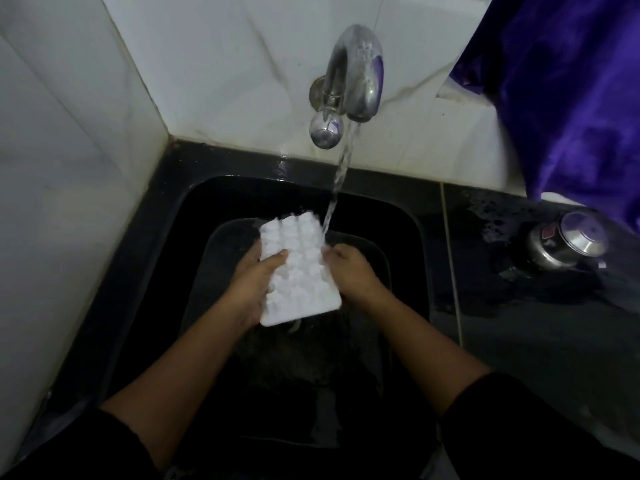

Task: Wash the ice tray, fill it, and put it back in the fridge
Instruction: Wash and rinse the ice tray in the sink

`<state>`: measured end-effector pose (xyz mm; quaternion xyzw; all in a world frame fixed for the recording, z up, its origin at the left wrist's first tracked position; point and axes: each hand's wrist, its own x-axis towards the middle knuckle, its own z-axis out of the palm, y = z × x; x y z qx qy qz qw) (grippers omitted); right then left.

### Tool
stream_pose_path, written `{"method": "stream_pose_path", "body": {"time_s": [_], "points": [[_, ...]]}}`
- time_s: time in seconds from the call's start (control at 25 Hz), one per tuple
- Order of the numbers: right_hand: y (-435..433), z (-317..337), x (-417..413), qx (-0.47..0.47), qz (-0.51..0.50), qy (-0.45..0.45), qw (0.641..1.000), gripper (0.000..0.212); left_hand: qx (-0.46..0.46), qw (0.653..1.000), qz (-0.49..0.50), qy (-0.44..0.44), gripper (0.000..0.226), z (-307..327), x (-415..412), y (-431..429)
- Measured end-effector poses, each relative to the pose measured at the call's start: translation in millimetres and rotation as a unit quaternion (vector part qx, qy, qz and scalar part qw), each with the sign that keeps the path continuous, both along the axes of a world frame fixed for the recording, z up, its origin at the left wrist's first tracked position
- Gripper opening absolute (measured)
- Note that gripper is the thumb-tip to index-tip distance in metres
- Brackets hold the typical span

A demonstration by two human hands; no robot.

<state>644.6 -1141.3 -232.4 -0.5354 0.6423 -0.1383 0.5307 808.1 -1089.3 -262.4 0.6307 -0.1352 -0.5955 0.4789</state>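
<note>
White plastic ice tray (297,268) held over black sink (408,216), clasped by left hand (254,282) and right hand (349,271) fingers. Tap stream (341,174) lands at tray's edge; wet slip judged likely.

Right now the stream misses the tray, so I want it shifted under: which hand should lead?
Probably the right hand: it grips the ice tray edge nearest the water stream; the left hand steadies the far side.

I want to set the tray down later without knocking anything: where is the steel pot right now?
In the head view, the steel pot stands on the wet dark counter right of the sink, below the purple cloth.
</note>
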Motion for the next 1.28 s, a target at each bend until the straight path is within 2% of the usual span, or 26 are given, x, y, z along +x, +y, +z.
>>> {"method": "stream_pose_path", "body": {"time_s": [0.12, 0.28, 0.48, 0.64, 0.72, 0.84, 0.92, 1.08, 1.16, 1.28], "points": [[-24.8, 0.8, 15.2, -0.003, 0.009, 0.023, 1.0, 0.036, -0.019, 0.999, -0.017, -0.031, 0.03, 10.3, 1.9, -3.4], [-2.3, -3.2, 21.7, 0.037, 0.01, -0.021, 0.999, 0.024, -0.031, 0.998, 0.004, -0.05, 0.037, 13.0, 18.1, -12.0], [-44.2, -25.3, 19.7, 0.014, 0.026, 0.006, 1.0, 0.031, -0.037, 0.997, -0.063, -0.015, 0.038, 11.7, 2.2, -0.2], [-19.0, -23.5, 29.8, 0.035, -0.017, -0.035, 0.999, 0.033, -0.041, 0.998, -0.044, -0.026, 0.038, 14.5, 17.2, 3.2], [-27.0, -26.7, 28.8, 0.044, -0.012, -0.018, 0.999, 0.033, -0.04, 0.996, -0.07, -0.027, 0.039, 15.0, 15.6, 8.6], [-61.3, -44.0, 28.9, 0.025, -0.062, 0.006, 0.998, 0.03, -0.042, 0.993, -0.103, -0.026, 0.04, 15.8, 6.9, 16.6], [-48.0, -32.2, 35.8, 0.002, -0.039, 0.006, 0.999, 0.024, -0.042, 0.995, -0.09, -0.026, 0.042, 13.5, 14.5, 15.3], [-38.3, -35.8, 35.4, 0.017, 0.007, 0.0, 1.0, 0.02, -0.038, 0.995, -0.088, -0.032, 0.042, 13.0, 21.7, 18.1], [-58.5, -46.6, 32.5, 0.041, -0.016, 0.018, 0.999, 0.031, -0.033, 0.994, -0.105, -0.03, 0.041, 15.7, 14.0, 19.9], [-46.3, -40.0, 35.1, 0.058, -0.09, -0.049, 0.993, 0.029, -0.028, 0.997, -0.07, -0.036, 0.042, 12.4, 13.3, 7.7]]}}
